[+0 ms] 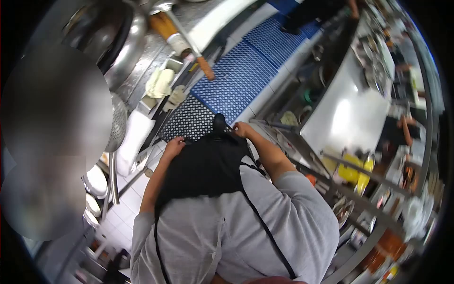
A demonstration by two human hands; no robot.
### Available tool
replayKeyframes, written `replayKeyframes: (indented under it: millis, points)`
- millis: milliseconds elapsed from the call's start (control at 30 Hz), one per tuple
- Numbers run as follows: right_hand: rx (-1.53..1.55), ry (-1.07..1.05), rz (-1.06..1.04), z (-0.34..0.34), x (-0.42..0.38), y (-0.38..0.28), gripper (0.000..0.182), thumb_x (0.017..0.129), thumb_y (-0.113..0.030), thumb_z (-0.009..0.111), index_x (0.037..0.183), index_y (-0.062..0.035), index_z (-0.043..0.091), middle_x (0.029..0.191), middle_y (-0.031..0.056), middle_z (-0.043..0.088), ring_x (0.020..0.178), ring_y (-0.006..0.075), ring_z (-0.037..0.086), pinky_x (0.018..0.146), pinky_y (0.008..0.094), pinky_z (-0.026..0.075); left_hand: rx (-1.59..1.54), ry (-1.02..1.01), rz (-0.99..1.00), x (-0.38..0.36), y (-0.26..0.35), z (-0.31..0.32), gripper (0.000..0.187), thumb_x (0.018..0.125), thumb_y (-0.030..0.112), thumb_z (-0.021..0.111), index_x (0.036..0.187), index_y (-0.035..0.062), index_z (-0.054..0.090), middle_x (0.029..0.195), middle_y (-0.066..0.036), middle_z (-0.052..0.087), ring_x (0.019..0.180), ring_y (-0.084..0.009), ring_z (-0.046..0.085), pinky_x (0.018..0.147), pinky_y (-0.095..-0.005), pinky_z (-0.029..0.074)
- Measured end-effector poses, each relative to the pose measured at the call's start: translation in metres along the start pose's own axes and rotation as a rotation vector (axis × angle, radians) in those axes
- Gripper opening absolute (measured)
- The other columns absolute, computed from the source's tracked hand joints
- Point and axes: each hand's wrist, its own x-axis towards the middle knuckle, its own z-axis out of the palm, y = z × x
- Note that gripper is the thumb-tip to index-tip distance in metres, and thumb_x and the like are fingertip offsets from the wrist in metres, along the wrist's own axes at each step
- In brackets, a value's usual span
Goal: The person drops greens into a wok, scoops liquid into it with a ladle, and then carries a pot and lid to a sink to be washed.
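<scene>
A black apron (203,170) hangs over my grey shirt, its straps running down toward the bottom of the view. My left hand (175,146) is closed at the apron's left edge, fingers curled against the cloth. At the right edge, my right hand (242,129) pinches the apron cloth, with its fingertips partly hidden. Between the two hands, a dark shoe (219,123) shows beyond the apron on a black perforated mat (189,118).
Left, a steel counter holds a large metal pan (135,42), a skimmer (118,123), folded cloths (161,83) and a wooden-handled tool (205,68). A steel table (340,113) stands right. Blue mats (241,71) cover the aisle; another person's dark-clothed legs (305,16) are at the far end.
</scene>
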Motion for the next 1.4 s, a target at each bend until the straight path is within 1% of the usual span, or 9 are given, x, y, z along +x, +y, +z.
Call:
replayKeyframes:
  millis: [233, 300, 433, 633, 767, 867, 1033, 1200, 1400]
  points:
    - [-0.175, -0.131, 0.040, -0.015, 0.052, 0.059, 0.028, 0.077, -0.026, 0.064, 0.078, 0.0015, 0.068, 0.064, 0.0167, 0.065, 0.049, 0.0278, 0.063, 0.050, 0.0385, 0.052, -0.093, 0.260, -0.231, -0.048, 0.012, -0.011, 0.038, 0.082, 0.030, 0.061, 0.111, 0.0060, 0.066, 0.104, -0.019, 0.067, 0.098, -0.0340, 0.064, 0.086, -0.0403, 0.051]
    - [-0.373, 0.036, -0.292, -0.022, 0.071, 0.073, 0.025, 0.079, -0.022, 0.060, 0.068, 0.0003, 0.066, 0.059, 0.0148, 0.063, 0.048, 0.0246, 0.062, 0.046, 0.0377, 0.049, -0.111, 0.306, -0.215, -0.064, 0.002, 0.000, 0.038, 0.082, 0.030, 0.060, 0.111, 0.0064, 0.066, 0.106, -0.019, 0.066, 0.100, -0.0352, 0.063, 0.087, -0.0416, 0.050]
    - [0.079, -0.129, 0.147, -0.053, 0.082, 0.002, 0.017, 0.081, -0.021, 0.059, 0.082, -0.0061, 0.068, 0.063, 0.0059, 0.061, 0.054, 0.0153, 0.060, 0.041, 0.0337, 0.045, -0.145, 0.313, -0.317, -0.105, -0.016, 0.025, 0.035, 0.078, 0.031, 0.061, 0.101, 0.0054, 0.067, 0.107, -0.020, 0.066, 0.101, -0.0355, 0.062, 0.089, -0.0429, 0.050]
    - [-0.035, -0.188, 0.050, -0.027, 0.093, -0.127, 0.021, 0.080, -0.023, 0.067, 0.096, -0.0094, 0.068, 0.072, 0.0069, 0.066, 0.058, 0.0168, 0.062, 0.049, 0.0339, 0.051, -0.305, 0.481, -0.481, -0.161, -0.082, 0.079, 0.038, 0.072, 0.031, 0.060, 0.098, 0.0048, 0.069, 0.102, -0.020, 0.067, 0.098, -0.0354, 0.064, 0.087, -0.0437, 0.050]
    - [-0.387, -0.220, -0.423, 0.012, 0.087, -0.186, 0.020, 0.080, -0.019, 0.065, 0.093, -0.0054, 0.070, 0.075, 0.0103, 0.068, 0.063, 0.0194, 0.064, 0.058, 0.0339, 0.052, -0.412, 0.555, -0.697, -0.187, -0.120, 0.102, 0.042, 0.074, 0.027, 0.060, 0.108, 0.0033, 0.067, 0.107, -0.023, 0.066, 0.101, -0.0346, 0.064, 0.089, -0.0435, 0.050]
    - [-0.650, -0.306, -0.586, 0.034, 0.086, -0.240, 0.028, 0.079, -0.024, 0.069, 0.100, -0.0055, 0.070, 0.090, 0.0138, 0.071, 0.088, 0.0247, 0.069, 0.078, 0.0345, 0.052, -0.575, 0.712, -0.786, -0.217, -0.112, 0.100, 0.045, 0.076, 0.025, 0.060, 0.113, 0.0016, 0.065, 0.113, -0.023, 0.064, 0.107, -0.0352, 0.061, 0.093, -0.0424, 0.048]
    - [-0.549, -0.586, -0.841, 0.073, 0.167, -0.261, 0.031, 0.080, -0.029, 0.072, 0.100, -0.0050, 0.070, 0.090, 0.0141, 0.071, 0.082, 0.0226, 0.068, 0.076, 0.0332, 0.052, -0.698, 0.773, -0.929, -0.244, -0.091, 0.119, 0.045, 0.078, 0.027, 0.059, 0.115, 0.0010, 0.064, 0.117, -0.023, 0.062, 0.110, -0.0368, 0.059, 0.096, -0.0419, 0.046]
    - [-0.815, -0.683, -0.735, 0.081, 0.154, -0.332, 0.024, 0.083, -0.025, 0.071, 0.096, -0.0053, 0.069, 0.080, 0.0105, 0.069, 0.066, 0.0173, 0.064, 0.056, 0.0321, 0.051, -0.892, 1.010, -1.131, -0.247, -0.026, 0.157, 0.042, 0.076, 0.022, 0.057, 0.114, 0.0046, 0.065, 0.118, -0.021, 0.062, 0.111, -0.0360, 0.059, 0.094, -0.0428, 0.048]
    - [-0.687, -0.854, -0.576, 0.080, 0.167, -0.354, 0.018, 0.085, -0.023, 0.067, 0.097, -0.0112, 0.064, 0.068, 0.0002, 0.060, 0.055, 0.0089, 0.054, 0.046, 0.0289, 0.045, -1.032, 0.815, -1.297, -0.199, 0.059, 0.227, 0.035, 0.078, 0.023, 0.058, 0.110, 0.0102, 0.068, 0.114, -0.017, 0.065, 0.108, -0.0335, 0.061, 0.093, -0.0422, 0.048]
